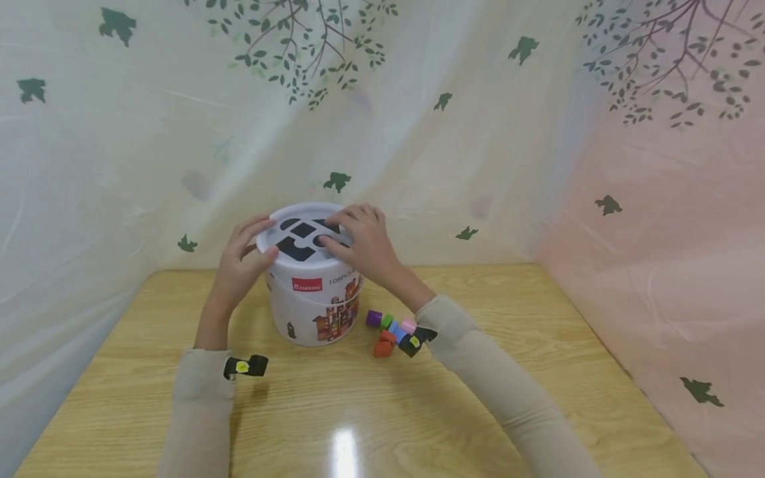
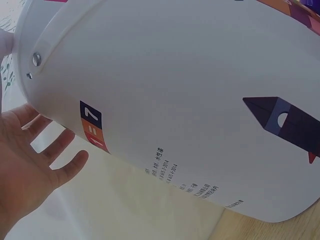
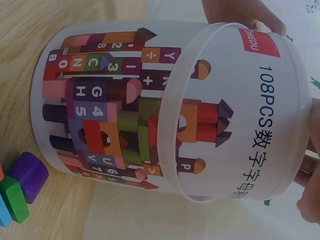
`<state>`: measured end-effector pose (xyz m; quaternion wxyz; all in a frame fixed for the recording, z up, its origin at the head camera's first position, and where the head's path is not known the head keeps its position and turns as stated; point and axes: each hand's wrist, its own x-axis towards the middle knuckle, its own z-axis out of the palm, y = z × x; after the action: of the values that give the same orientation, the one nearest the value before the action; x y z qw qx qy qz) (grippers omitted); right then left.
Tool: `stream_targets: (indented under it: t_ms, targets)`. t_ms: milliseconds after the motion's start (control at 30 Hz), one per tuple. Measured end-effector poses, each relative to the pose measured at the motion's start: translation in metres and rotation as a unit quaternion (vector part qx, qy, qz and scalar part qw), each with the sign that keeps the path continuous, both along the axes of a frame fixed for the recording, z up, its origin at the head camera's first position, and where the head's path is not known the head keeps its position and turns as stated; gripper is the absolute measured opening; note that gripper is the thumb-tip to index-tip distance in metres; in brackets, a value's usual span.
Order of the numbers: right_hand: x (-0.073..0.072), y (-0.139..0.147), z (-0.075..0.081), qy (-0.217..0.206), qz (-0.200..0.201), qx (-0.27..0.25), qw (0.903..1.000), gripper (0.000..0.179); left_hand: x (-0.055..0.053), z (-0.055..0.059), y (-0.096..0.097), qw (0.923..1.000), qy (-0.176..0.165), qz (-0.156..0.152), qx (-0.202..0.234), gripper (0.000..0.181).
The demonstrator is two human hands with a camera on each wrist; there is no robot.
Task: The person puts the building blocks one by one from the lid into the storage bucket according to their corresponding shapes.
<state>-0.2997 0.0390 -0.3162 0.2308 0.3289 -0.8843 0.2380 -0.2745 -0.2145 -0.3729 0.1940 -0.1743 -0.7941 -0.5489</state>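
A white bucket (image 1: 313, 312) printed with pictures of toy building blocks stands upright on the table. Its white lid (image 1: 276, 240), with several dark shaped cutouts, is on top. My left hand (image 1: 238, 262) grips the lid's left edge, thumb and fingers spread round it; in the left wrist view some of the fingers (image 2: 65, 147) stand away from the bucket wall. On the lid's right side my right hand (image 1: 369, 242) holds on with thumb and index finger at the cutouts. Only part of the right hand (image 3: 311, 200) shows in the right wrist view.
Right of the bucket lie several small coloured blocks: a purple cylinder (image 1: 374, 318), a green block (image 1: 386, 323) and red-orange blocks (image 1: 383, 348) among them, partly behind the right wrist's camera. A thin handle (image 3: 172, 135) hangs across the bucket's front. Patterned curtains (image 1: 406, 153) border the wooden table (image 1: 311, 411).
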Motion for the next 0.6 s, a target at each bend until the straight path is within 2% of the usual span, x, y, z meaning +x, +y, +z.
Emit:
stream_targets:
  t_ms: [300, 600]
  targets:
    - [0.0, 0.017, -0.005, 0.051, 0.019, -0.035, 0.9979, 0.032, -0.003, -0.001, -0.001, 1.0, -0.006, 0.003, -0.001, 0.057]
    - [-0.005, 0.05, -0.024, 0.076, 0.023, -0.087, 0.9931, 0.027, -0.002, -0.001, -0.001, 0.9999, -0.016, 0.001, 0.001, 0.057]
